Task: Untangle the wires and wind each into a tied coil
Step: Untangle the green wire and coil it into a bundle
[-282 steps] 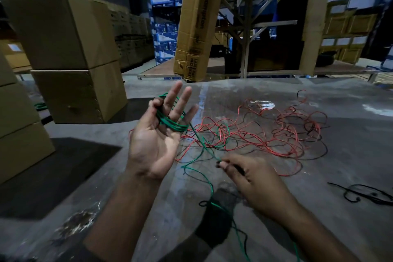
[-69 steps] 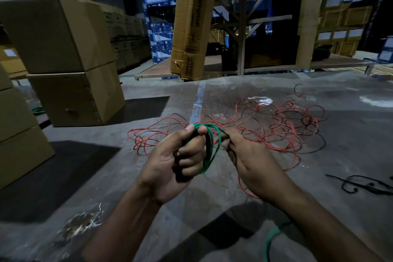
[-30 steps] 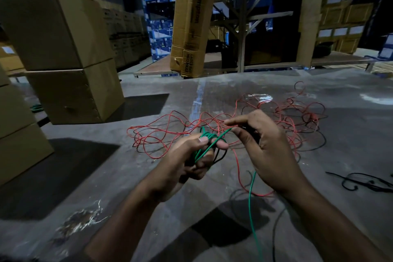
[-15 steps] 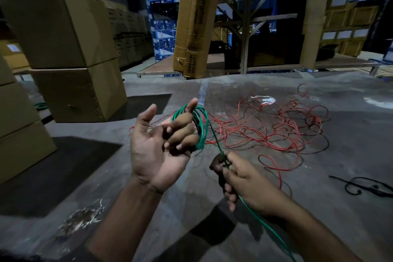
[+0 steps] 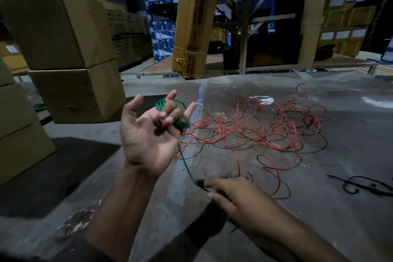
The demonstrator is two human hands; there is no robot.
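My left hand (image 5: pixel 146 140) is raised palm up with a green wire coil (image 5: pixel 182 124) looped round its fingers; the two middle fingers curl over the coil, while the thumb and outer fingers stick out. From the coil a green strand (image 5: pixel 186 166) runs down to my right hand (image 5: pixel 240 204), which pinches it low over the floor. Its tail shows again below that hand. A loose tangle of red wire (image 5: pixel 244 132), mixed with thin black wire, lies spread on the concrete floor beyond both hands.
A separate black wire (image 5: pixel 361 186) lies on the floor at the right. Stacked cardboard boxes (image 5: pixel 63 49) stand at the left, with a small green coil (image 5: pixel 39 107) on the floor beside them. A tall carton (image 5: pixel 195 17) leans on a metal rack behind.
My right hand has dropped lower and nearer to me, drawing the green strand longer and taut. My left hand has opened its thumb and outer fingers, the coil still round the fingers.
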